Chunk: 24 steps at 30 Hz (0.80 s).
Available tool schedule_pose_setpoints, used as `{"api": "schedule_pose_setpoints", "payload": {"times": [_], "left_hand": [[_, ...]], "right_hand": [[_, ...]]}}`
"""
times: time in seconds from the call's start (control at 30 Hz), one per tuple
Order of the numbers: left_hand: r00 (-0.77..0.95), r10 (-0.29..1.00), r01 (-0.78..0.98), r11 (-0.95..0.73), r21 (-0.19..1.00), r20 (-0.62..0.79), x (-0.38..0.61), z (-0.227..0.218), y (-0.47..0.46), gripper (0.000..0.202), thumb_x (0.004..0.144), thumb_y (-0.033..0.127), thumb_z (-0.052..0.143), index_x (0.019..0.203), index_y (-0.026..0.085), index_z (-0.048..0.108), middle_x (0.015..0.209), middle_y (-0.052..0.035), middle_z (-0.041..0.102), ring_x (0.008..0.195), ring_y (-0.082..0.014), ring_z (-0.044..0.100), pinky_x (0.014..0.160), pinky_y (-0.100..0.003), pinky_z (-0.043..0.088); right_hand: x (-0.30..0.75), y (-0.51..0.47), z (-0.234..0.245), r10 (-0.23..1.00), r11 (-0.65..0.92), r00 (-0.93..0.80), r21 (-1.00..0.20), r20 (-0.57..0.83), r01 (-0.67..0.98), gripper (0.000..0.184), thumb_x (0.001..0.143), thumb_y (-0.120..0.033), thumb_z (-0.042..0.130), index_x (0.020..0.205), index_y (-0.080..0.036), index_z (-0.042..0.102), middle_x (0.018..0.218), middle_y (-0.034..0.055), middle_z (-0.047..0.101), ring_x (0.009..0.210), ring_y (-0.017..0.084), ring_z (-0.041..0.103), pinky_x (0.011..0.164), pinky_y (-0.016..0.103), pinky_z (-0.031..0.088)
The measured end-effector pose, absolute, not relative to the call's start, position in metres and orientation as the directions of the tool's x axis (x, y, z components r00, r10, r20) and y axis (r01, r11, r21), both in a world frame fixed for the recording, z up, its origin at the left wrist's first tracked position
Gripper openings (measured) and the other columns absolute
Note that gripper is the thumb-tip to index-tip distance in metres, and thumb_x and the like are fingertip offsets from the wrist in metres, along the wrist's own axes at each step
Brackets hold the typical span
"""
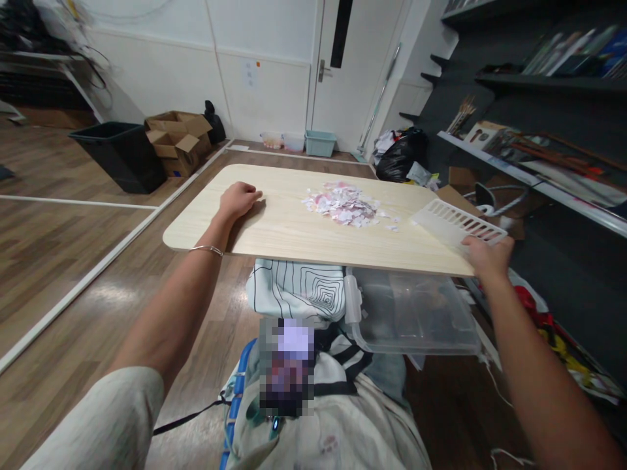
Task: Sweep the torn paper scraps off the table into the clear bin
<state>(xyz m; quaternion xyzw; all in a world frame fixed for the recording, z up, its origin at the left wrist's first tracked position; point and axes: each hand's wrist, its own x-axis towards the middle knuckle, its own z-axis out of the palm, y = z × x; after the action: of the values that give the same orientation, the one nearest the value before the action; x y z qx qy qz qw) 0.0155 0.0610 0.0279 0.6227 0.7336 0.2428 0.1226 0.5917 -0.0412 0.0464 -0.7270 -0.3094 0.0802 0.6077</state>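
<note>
A pale wooden tabletop [284, 232] with rounded corners lies in front of me. On its middle right sits a loose heap of small white and pinkish paper scraps [345, 205], with a few strays at its right side. My left hand [238, 200] rests on the left part of the board, fingers curled in, with nothing visible in them; the heap is some way to its right. At the right edge, my right hand [490, 256] grips the near end of a white slotted plastic basket [453, 222]. That basket is tilted, its far end close to the tabletop.
A clear lidded plastic box [416, 313] and a patterned white bag [294, 287] are below the near edge. A black bin [120, 156] and open cardboard boxes [179, 143] stand at left. Dark shelves [553, 108] line the right, near a black rubbish bag [399, 156].
</note>
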Motion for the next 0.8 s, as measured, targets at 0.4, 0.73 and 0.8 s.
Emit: {"api": "schedule_pose_setpoints", "payload": {"times": [0.4,0.73,0.8], "left_hand": [[-0.199,0.971,0.842,0.101,0.530,0.131,0.016,0.028,0.061,0.030,0.102,0.043,0.064,0.077,0.026,0.066,0.082,-0.0061,0.066,0.095,-0.0295,0.065,0.090,-0.041,0.047],[-0.200,0.972,0.844,0.106,0.526,0.125,0.015,0.027,0.061,0.028,0.102,0.044,0.063,0.082,0.026,0.070,0.083,-0.0069,0.065,0.098,-0.0309,0.065,0.093,-0.042,0.049],[-0.193,0.973,0.850,0.104,0.516,0.122,0.015,0.027,0.061,0.028,0.102,0.044,0.062,0.084,0.025,0.071,0.083,-0.0069,0.066,0.099,-0.0312,0.066,0.094,-0.041,0.050]], "right_hand": [[0.588,-0.054,0.042,0.500,-0.077,0.828,-0.940,0.252,0.333,0.055,0.042,0.004,0.070,0.075,-0.030,0.042,0.081,-0.0077,0.053,0.083,0.018,0.053,0.072,0.032,0.055],[0.589,-0.054,0.041,0.493,-0.076,0.830,-0.938,0.260,0.339,0.060,0.045,0.008,0.073,0.074,-0.031,0.038,0.081,-0.0082,0.050,0.085,0.019,0.055,0.081,0.036,0.059],[0.591,-0.053,0.040,0.488,-0.078,0.840,-0.947,0.238,0.313,0.060,0.044,0.011,0.072,0.073,-0.030,0.037,0.080,-0.0086,0.048,0.084,0.018,0.054,0.080,0.034,0.057]]}}
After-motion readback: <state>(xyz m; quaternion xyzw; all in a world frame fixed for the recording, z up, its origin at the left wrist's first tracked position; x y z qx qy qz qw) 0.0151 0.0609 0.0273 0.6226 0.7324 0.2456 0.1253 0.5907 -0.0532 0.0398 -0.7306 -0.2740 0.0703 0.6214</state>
